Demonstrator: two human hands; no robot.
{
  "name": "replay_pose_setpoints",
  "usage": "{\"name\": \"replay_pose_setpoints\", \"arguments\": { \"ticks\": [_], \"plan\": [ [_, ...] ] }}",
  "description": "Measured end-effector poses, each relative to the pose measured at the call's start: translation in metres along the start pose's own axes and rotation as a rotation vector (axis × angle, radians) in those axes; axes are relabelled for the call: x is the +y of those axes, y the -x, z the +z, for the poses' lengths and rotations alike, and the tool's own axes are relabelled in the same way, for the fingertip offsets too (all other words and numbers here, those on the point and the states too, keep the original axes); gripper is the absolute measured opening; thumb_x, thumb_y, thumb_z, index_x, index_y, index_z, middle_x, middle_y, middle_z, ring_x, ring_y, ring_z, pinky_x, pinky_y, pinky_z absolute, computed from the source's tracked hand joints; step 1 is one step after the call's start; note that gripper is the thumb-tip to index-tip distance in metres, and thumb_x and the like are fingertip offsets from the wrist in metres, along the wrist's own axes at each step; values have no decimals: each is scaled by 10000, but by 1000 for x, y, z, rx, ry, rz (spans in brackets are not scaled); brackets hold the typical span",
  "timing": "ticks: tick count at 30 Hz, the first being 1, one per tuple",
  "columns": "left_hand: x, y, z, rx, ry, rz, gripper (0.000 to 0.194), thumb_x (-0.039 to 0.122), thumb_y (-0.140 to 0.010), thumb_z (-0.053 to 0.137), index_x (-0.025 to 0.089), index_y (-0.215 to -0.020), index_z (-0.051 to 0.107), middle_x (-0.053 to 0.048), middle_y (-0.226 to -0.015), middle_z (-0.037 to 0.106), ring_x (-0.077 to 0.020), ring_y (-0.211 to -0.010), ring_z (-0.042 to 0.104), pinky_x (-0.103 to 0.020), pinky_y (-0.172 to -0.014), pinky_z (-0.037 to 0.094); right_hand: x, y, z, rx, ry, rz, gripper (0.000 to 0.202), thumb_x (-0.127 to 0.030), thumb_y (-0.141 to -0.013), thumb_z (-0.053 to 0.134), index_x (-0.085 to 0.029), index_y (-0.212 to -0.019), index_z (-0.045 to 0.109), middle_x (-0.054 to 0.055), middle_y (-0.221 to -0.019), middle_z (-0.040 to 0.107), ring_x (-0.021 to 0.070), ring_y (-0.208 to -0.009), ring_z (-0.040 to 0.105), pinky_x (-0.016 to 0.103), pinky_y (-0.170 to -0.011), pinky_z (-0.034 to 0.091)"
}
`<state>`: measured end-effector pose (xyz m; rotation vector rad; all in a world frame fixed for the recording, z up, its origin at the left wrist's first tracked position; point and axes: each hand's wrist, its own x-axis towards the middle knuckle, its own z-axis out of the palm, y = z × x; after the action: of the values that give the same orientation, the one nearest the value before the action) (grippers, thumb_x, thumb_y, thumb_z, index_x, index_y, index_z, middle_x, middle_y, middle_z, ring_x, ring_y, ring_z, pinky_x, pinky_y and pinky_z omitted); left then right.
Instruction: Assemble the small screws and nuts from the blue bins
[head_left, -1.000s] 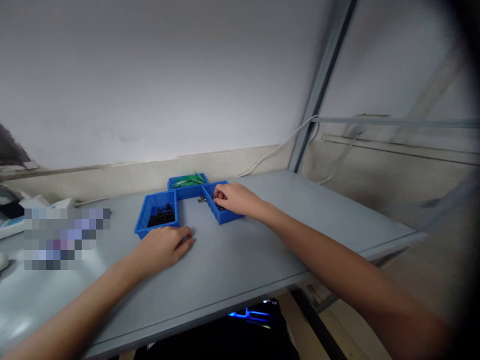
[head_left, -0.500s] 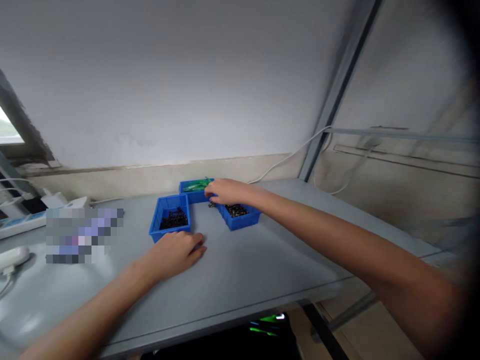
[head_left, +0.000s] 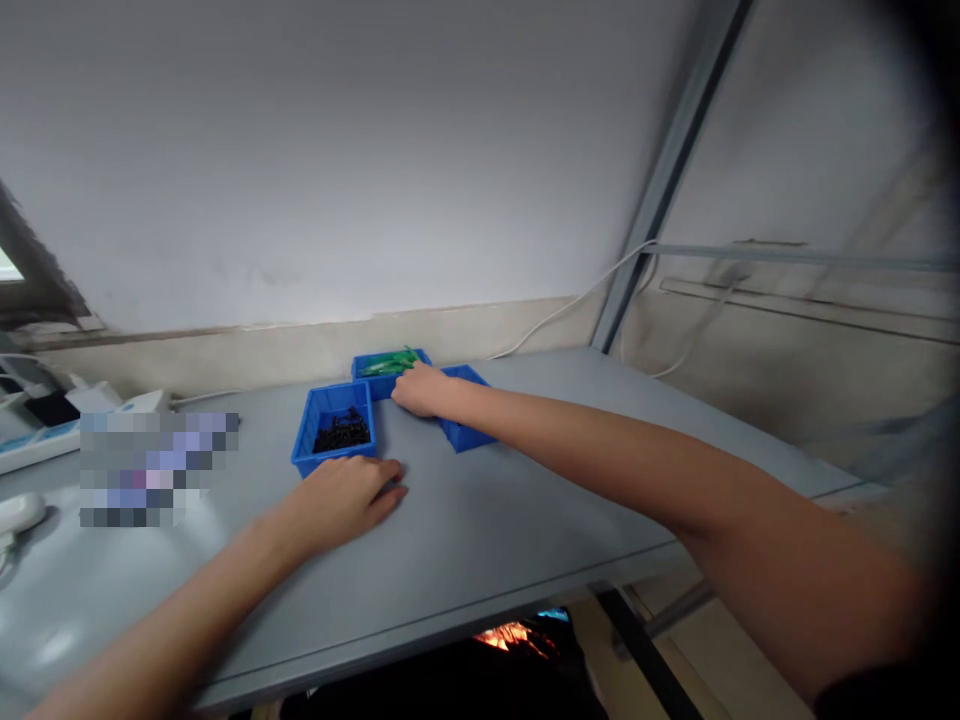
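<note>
My left hand (head_left: 349, 500) rests on the table just in front of the left blue bin (head_left: 306, 437), its thumb and forefinger apart and nothing visible between them. In that bin lies a heap of small black parts (head_left: 342, 432). My right hand (head_left: 418, 390) is low between the back blue bin (head_left: 385, 388) and the right blue bin (head_left: 466, 440). Its fingers are bent down and closed; whatever they pinch is hidden. Green strip-like pieces (head_left: 388, 364) fill the back bin. My right hand and forearm cover most of the right bin's inside.
At the left are a white power strip (head_left: 45, 447) with plugs, a blurred-out item (head_left: 161, 465) and a white device (head_left: 21, 513). A white cable (head_left: 555, 322) runs along the wall to a metal post (head_left: 637, 240). The table's front edge (head_left: 450, 612) crosses below.
My right hand has moved slightly left and down, and its forearm now hides the small metallic parts in the right bin. The left hand stays put. The view has shifted a little.
</note>
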<state>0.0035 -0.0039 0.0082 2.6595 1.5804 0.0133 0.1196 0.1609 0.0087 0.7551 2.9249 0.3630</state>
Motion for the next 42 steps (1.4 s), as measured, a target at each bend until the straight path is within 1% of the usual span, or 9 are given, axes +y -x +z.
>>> {"name": "replay_pose_setpoints", "arguments": {
  "ticks": [7,13,16,18,21,23,26,31,42],
  "plan": [
    [0,-1,1,-4,-2,-2,336,382,-908,316,199,-952,593,-62,-767,647,-230,-761,627,-311,-650,441,-18,19,-7,-3,109,2,244,-65,-804,434,-131,-916,640,142,-957,661,261,-876,607,405,-738,450],
    [-1,-1,0,-4,6,6,321,371,-905,324,203,-961,591,-60,-760,646,-236,-743,625,-317,-629,434,-26,19,-11,-12,118,13,241,-63,-801,445,-107,-910,655,156,-928,669,259,-809,633,353,-638,462],
    [0,0,-1,0,36,15,315,367,-904,330,199,-923,595,-59,-779,649,-221,-745,626,-304,-637,433,-31,29,-16,15,109,7,232,-70,-782,454,-119,-878,660,138,-874,675,257,-762,634,336,-587,449],
    [0,0,-2,-4,47,17,316,361,-903,328,193,-872,593,-58,-773,648,-207,-730,625,-292,-631,431,-36,43,-22,48,89,1,209,-83,-765,472,-135,-857,652,114,-821,676,237,-720,631,309,-557,434],
    [2,1,-2,-15,37,-4,315,360,-899,333,187,-829,586,-58,-753,645,-206,-717,625,-289,-619,428,-47,70,-26,226,1,30,176,-168,-803,465,-131,-893,611,104,-811,668,207,-665,620,283,-519,405],
    [2,1,-2,-15,32,-26,312,359,-896,338,184,-818,584,-62,-752,647,-212,-720,625,-294,-616,428,-55,85,-22,280,-3,63,184,-203,-831,438,-137,-909,590,91,-783,664,206,-633,616,286,-503,390],
    [0,-1,-1,-5,41,-71,331,371,-893,336,177,-798,587,-70,-752,646,-214,-713,625,-289,-601,420,-64,97,-11,230,4,9,194,-211,-849,418,-136,-912,585,87,-769,665,213,-635,619,290,-501,375],
    [0,-3,-1,-6,66,-109,346,378,-890,347,175,-793,609,-64,-722,641,-196,-661,613,-275,-571,397,-69,98,-8,125,-172,26,229,-254,-872,389,-148,-903,590,81,-776,664,176,-626,601,270,-500,362],
    [-7,-6,7,37,52,-73,291,316,-887,361,175,-828,608,-57,-748,644,-188,-692,597,-278,-607,398,-59,93,0,119,-324,-22,312,-317,-901,328,-159,-864,594,69,-749,639,162,-632,573,266,-528,362]
  ]
}}
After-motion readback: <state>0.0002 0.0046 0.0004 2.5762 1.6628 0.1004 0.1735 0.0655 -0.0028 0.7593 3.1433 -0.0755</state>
